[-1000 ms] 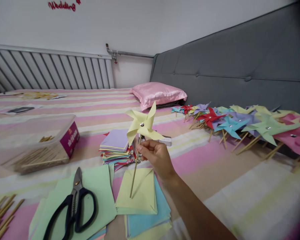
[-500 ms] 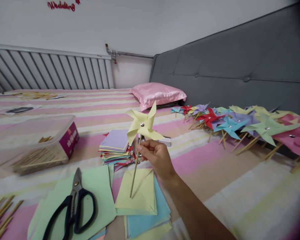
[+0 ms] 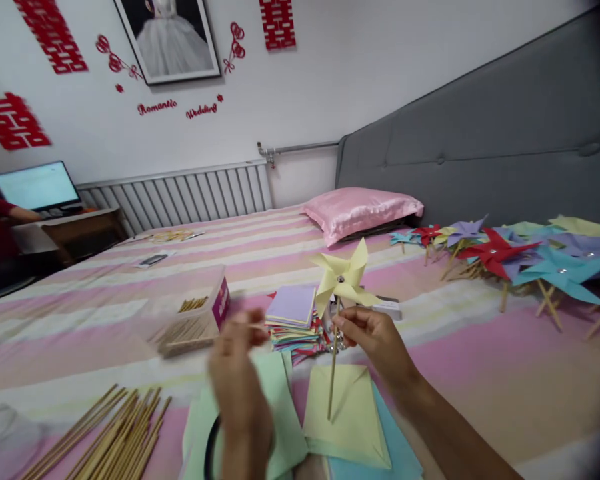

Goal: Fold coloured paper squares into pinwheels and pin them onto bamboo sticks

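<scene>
My right hand [image 3: 373, 333] pinches the stick of a pale yellow paper pinwheel [image 3: 347, 277] just below its vanes. The pinwheel stands upright, its silver centre facing me, over a stack of pale yellow paper squares [image 3: 347, 413]. My left hand [image 3: 240, 380] is raised above green paper sheets [image 3: 280, 400], apart from the pinwheel and smeared by motion, so its fingers are unclear. Only a dark handle loop of the scissors [image 3: 211, 448] shows beside my left wrist. Behind the pinwheel is a pile of coloured paper squares [image 3: 291, 307] with a purple one on top.
Loose wooden sticks [image 3: 125, 433] lie at front left, and a clear box [image 3: 195, 327] holds more. Several finished pinwheels [image 3: 495, 253] line the right side by the grey headboard [image 3: 505, 113]. Farther back lie a pink pillow [image 3: 363, 210] and a phone [image 3: 153, 260]. A person's arm [image 3: 23, 213] shows far left.
My left hand has come into view over the green sheets, covering most of the scissors. The view has swung left and up. My right hand still holds the pinwheel.
</scene>
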{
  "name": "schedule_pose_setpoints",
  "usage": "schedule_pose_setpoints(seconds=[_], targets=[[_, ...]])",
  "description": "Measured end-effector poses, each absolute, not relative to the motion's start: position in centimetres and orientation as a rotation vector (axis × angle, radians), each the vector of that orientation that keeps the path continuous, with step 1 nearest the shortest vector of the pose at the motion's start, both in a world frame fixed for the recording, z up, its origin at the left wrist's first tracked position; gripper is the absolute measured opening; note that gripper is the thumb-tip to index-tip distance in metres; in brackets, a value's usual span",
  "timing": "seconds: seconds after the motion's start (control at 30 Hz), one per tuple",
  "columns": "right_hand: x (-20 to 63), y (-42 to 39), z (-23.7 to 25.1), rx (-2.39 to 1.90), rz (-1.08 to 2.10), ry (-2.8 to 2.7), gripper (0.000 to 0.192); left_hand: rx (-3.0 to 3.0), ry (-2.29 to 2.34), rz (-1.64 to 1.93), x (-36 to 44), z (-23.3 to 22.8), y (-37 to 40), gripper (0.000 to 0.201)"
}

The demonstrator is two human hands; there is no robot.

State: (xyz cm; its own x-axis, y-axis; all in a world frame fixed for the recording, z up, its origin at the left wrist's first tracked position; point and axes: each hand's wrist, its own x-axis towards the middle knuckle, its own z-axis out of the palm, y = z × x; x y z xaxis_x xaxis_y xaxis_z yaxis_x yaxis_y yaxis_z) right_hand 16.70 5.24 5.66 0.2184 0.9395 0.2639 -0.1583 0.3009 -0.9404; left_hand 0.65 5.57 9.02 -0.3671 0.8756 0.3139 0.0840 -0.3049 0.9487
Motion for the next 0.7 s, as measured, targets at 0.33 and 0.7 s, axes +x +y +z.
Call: schedule_pose_setpoints(seconds=[0.33, 0.7], targets=[[16.8, 5.4, 5.7, -0.948, 0.932, -1.093, 0.024, 1.631, 1.13, 1.002, 4.1, 4.7, 4.1, 0.039], [16.3, 5.1, 6.1, -0.904, 0.871, -1.009, 0.035, 1.491, 0.963, 0.971, 3.9, 4.0, 4.4, 0.022]])
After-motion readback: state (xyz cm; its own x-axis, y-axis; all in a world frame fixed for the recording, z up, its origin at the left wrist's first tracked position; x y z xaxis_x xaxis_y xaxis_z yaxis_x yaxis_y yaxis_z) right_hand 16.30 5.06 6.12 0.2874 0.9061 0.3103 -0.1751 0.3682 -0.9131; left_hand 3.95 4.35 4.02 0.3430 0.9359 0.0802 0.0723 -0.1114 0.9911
